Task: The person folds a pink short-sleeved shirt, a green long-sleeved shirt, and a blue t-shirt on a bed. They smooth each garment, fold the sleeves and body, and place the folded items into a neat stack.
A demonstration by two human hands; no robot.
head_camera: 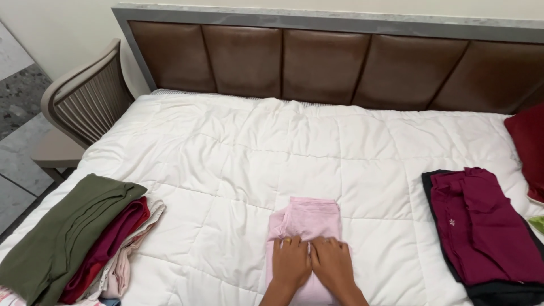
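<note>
A folded pale pink garment (309, 221) lies on the white quilted bedspread (238, 153) near the front middle. My left hand (291, 263) and my right hand (332, 263) rest side by side, palms down, pressing flat on the near half of the pink garment. The fingers of both hands are spread and point away from me. Neither hand grips anything.
A pile of folded clothes, olive green on top (68, 232) with dark red under it, lies at the left. A maroon garment (487, 226) on a black one lies at the right. A dark red pillow (530, 144), brown padded headboard (317, 62) and a beige chair (79, 107) border the bed.
</note>
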